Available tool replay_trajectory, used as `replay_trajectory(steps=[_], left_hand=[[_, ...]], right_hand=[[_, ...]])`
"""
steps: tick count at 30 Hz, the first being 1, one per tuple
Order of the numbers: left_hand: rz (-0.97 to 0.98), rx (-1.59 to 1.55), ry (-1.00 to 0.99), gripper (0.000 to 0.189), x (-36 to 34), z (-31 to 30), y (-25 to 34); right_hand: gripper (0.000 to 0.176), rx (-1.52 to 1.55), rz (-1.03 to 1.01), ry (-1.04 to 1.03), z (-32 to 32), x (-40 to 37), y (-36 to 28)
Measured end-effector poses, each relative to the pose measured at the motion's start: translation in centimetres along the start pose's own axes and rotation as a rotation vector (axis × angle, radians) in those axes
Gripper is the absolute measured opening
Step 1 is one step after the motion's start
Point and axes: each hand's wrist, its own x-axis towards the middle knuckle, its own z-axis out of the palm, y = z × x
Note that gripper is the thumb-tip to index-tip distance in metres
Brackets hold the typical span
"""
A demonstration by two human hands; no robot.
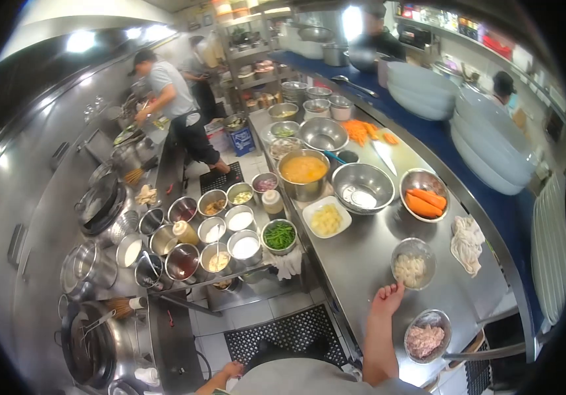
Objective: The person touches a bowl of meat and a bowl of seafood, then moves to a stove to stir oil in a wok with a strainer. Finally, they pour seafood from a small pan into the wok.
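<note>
My right hand (386, 300) reaches over the steel counter to the near-left rim of a metal bowl (430, 252) holding pale, whitish pieces of food. Its fingers are bent and pinched at that rim. Just nearer to me stands a second metal bowl (446, 317) with raw pinkish meat. My left hand (233, 370) hangs low beside my body over the floor, fingers loosely curled, with nothing visible in it. A white dish (326, 216) of pale yellow chunks and a bowl of peeled carrots (426, 203) sit farther up the counter.
A large empty bowl (363, 187), a pot of orange liquid (303, 168), a knife (384, 157) and a crumpled cloth (467, 245) are on the counter. Seasoning tubs (243, 246) and woks (89, 345) stand left. A person (171, 99) works at the far left.
</note>
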Motion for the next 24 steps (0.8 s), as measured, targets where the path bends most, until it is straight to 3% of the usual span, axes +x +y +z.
replay_trajectory(steps=[2,5,7,9,12,17,20,21,24], left_hand=[[0.195,0.348,0.000,0.017,-0.1,0.0,-0.8],[0.513,0.490,-0.042,0.015,1.8,-0.9,-2.6],[0.432,0.255,-0.033,0.016,3.0,-1.4,-3.0],[0.058,-0.177,0.024,0.018,1.8,-1.5,-0.9],[0.208,-0.232,-0.013,0.013,4.2,-2.8,-1.3],[0.164,-0.091,0.007,0.019,5.4,-3.6,-2.1],[0.914,0.753,0.156,0.019,6.8,-3.7,-4.5],[0.871,0.839,0.115,0.024,7.4,-3.3,-4.9],[0.535,0.397,0.173,0.028,7.1,-2.3,-5.9]], right_hand=[[0.022,-0.087,-0.005,-0.011,-1.1,-1.2,-0.2],[0.024,-0.192,-0.036,0.015,-1.5,-4.7,-0.8],[0.024,-0.233,-0.049,0.017,-2.5,-6.4,-0.8],[0.023,-0.247,-0.053,-0.015,-4.1,-7.2,-0.7],[0.016,-0.313,-0.036,0.003,-4.9,-8.9,0.1],[0.018,-0.420,0.182,-0.093,-6.9,-9.9,2.8],[0.014,-0.457,0.268,-0.138,-6.0,-12.2,4.5],[0.012,-0.476,0.286,-0.147,-5.8,-12.8,5.1],[0.014,-0.493,0.358,-0.121,-6.2,-12.9,6.7]])
